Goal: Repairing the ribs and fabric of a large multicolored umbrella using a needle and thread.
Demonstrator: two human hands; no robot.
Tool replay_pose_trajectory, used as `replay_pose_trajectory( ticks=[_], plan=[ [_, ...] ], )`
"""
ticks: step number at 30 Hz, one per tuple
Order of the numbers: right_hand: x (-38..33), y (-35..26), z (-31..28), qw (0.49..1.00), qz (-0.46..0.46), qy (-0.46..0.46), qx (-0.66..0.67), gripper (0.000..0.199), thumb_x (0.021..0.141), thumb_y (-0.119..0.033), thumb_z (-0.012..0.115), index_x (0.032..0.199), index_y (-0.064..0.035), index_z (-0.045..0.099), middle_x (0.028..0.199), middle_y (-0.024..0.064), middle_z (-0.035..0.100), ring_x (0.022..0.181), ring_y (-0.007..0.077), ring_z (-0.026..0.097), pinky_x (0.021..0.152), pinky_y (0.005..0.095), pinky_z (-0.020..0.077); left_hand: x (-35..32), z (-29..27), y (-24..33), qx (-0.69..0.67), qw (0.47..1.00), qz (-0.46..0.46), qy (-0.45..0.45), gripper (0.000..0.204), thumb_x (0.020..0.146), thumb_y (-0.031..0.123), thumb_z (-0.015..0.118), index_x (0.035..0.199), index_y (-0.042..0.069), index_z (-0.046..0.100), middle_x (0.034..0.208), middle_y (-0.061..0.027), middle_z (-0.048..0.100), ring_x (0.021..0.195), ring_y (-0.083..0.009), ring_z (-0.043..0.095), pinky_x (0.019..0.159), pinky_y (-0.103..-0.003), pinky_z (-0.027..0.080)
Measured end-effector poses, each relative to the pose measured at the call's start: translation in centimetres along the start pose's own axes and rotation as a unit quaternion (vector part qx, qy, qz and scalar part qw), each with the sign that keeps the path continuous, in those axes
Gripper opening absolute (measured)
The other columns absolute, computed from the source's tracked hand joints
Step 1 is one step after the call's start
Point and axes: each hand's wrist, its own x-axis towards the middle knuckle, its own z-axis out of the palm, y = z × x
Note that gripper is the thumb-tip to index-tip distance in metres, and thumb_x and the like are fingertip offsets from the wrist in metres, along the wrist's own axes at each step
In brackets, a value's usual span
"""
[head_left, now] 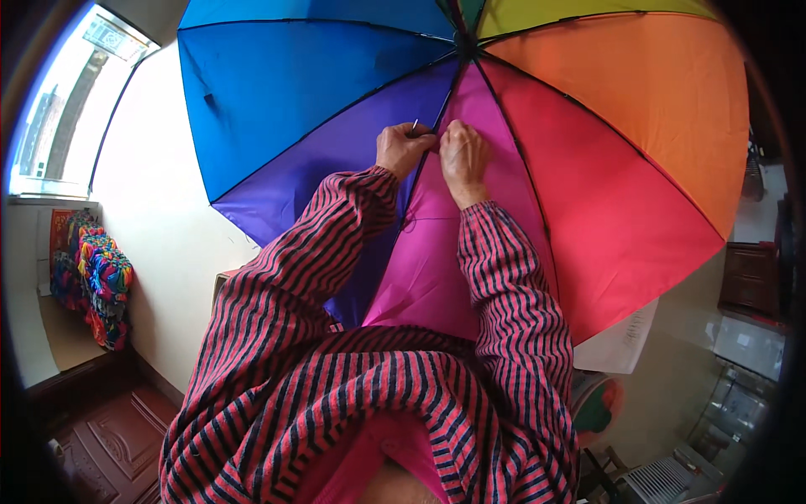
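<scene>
A large rainbow umbrella (pixel 579 160) is spread open before me, its inner side and dark ribs showing. Both hands meet at the rib between the purple panel (pixel 336 160) and the magenta panel (pixel 428 260), below the hub (pixel 464 44). My left hand (pixel 404 149) is closed in a pinch, and a thin, shiny, needle-like piece (pixel 415 124) sticks up from its fingers. Right beside it, my right hand (pixel 464 160) is closed too, fingertips against the rib; what they grip is hidden. A loop of dark thread (pixel 409 223) hangs on the rib below the hands.
Bundles of multicoloured cloth (pixel 105 265) hang at the left, near a bright window (pixel 71 101). A dark red carved wooden panel (pixel 117 428) lies at lower left. On the right are a brown cabinet (pixel 750 279) and clear containers (pixel 730 412). The canopy hides much of the room.
</scene>
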Motion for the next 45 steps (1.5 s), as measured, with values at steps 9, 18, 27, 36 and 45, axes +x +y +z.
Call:
replay_pose_trajectory(
  ticks=[9,18,27,36,45],
  plan=[
    [-0.7,0.3,-0.5,0.993,-0.032,-0.111,0.006,0.008,0.078,-0.010,0.062,0.079,-0.0052,0.056,0.074,0.0170,0.063,0.071,0.0367,0.062,0.059,0.0490,0.0472,-0.2,-0.5,0.5,-0.151,0.973,-0.173,-0.033,0.021,0.075,0.011,0.073,0.093,0.001,0.069,0.069,-0.0032,0.065,0.045,-0.0052,0.044,0.038,-0.021,0.032],
    [-0.2,0.8,-0.4,0.987,-0.059,-0.148,0.030,0.006,0.076,-0.007,0.061,0.082,-0.0062,0.060,0.075,0.0158,0.063,0.072,0.0363,0.063,0.059,0.0478,0.0475,-0.4,-0.8,-0.3,-0.197,0.959,-0.199,-0.048,0.019,0.071,0.011,0.075,0.086,0.001,0.068,0.060,-0.0019,0.059,0.045,-0.0078,0.046,0.039,-0.024,0.034],
    [0.3,0.5,0.1,0.982,-0.125,-0.135,0.039,0.010,0.076,-0.010,0.064,0.083,-0.0049,0.059,0.075,0.0158,0.062,0.075,0.0367,0.063,0.060,0.0464,0.0484,1.4,0.5,-1.1,-0.218,0.952,-0.215,0.004,0.013,0.079,0.013,0.065,0.075,0.002,0.064,0.060,-0.0047,0.058,0.044,-0.0112,0.046,0.039,-0.026,0.033],
    [-0.3,-0.6,-1.0,0.995,-0.030,-0.091,-0.008,0.026,0.077,-0.019,0.068,0.092,-0.0037,0.052,0.087,0.0186,0.060,0.071,0.0369,0.063,0.059,0.0462,0.0507,0.7,1.6,-0.2,-0.319,0.912,-0.238,0.102,0.013,0.085,0.015,0.056,0.082,0.003,0.057,0.061,-0.0062,0.058,0.042,-0.0132,0.045,0.037,-0.028,0.033],
    [-0.4,-0.6,-1.1,0.996,-0.004,-0.082,0.015,0.030,0.075,-0.018,0.070,0.094,-0.0047,0.052,0.088,0.0174,0.060,0.076,0.0371,0.063,0.062,0.0465,0.0505,0.5,1.2,0.1,-0.310,0.916,-0.246,0.060,0.011,0.086,0.015,0.055,0.083,0.004,0.056,0.059,-0.0050,0.055,0.041,-0.0123,0.044,0.036,-0.027,0.033]
  ],
)
